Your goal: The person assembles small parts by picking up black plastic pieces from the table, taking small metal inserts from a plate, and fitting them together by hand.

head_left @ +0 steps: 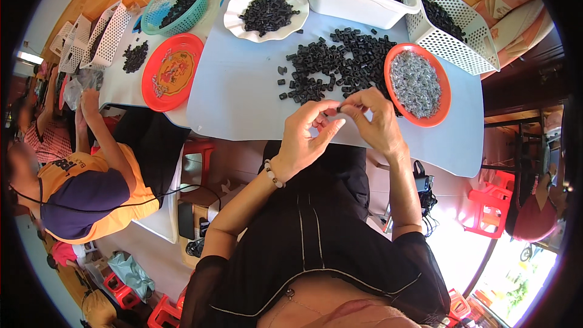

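Observation:
Both of my hands meet just above the near edge of the pale blue table [237, 97]. A small black plastic piece [339, 109] is pinched in the fingertips of my right hand [378, 123]. My left hand [303, 138], with a beaded bracelet at the wrist, comes up to the same piece, its fingers curled and the thumb below. Whether anything lies inside those curled fingers is hidden. Directly beyond my hands spreads a loose pile of small black plastic pieces [313, 71]. To its right, an orange-red plate [445, 79] holds a heap of small clear plastic pieces [415, 84].
Along the far side stand a white scalloped plate [232, 19], a white tub [358, 12] and a white perforated basket [480, 54], all with black pieces. At left, a co-worker [91, 188] sits by a red plate [149, 79] and a green basket [199, 0]. A red stool [489, 206] stands at right.

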`<state>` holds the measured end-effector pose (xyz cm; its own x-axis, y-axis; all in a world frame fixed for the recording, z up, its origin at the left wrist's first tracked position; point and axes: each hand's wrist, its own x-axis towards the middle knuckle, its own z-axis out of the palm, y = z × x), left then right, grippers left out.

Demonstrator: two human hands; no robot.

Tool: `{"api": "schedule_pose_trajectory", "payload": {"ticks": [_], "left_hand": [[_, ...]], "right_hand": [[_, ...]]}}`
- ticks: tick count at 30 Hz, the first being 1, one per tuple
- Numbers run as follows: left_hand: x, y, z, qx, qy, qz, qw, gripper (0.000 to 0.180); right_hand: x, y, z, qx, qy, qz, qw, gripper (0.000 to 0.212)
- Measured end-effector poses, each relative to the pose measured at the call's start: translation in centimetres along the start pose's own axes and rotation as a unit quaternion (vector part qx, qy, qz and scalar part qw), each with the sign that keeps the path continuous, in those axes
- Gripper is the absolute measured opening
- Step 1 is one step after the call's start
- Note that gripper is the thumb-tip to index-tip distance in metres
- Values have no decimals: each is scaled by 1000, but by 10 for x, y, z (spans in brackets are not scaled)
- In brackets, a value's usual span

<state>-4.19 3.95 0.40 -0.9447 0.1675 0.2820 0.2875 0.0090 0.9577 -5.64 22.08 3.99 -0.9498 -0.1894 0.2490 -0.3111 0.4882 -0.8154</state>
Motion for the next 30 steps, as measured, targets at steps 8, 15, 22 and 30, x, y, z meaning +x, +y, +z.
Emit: {"api": "schedule_pose_trajectory", "payload": {"ticks": [8,15,22,30], "left_hand": [[-1,-1,1,72,-41,48,995,19],[-4,-3,2,-27,3,-19,999,12],[-7,1,-2,-72,-8,-61,995,15],[-9,6,-4,-119,-39,-123,984,23]], "right_hand": [[-15,-9,-5,19,-62,66,996,11],[-15,31,-70,-229,163,37,959,15],[-21,64,-113,-369,143,171,902,12],[-18,77,-114,-369,135,158,906,8]]}}
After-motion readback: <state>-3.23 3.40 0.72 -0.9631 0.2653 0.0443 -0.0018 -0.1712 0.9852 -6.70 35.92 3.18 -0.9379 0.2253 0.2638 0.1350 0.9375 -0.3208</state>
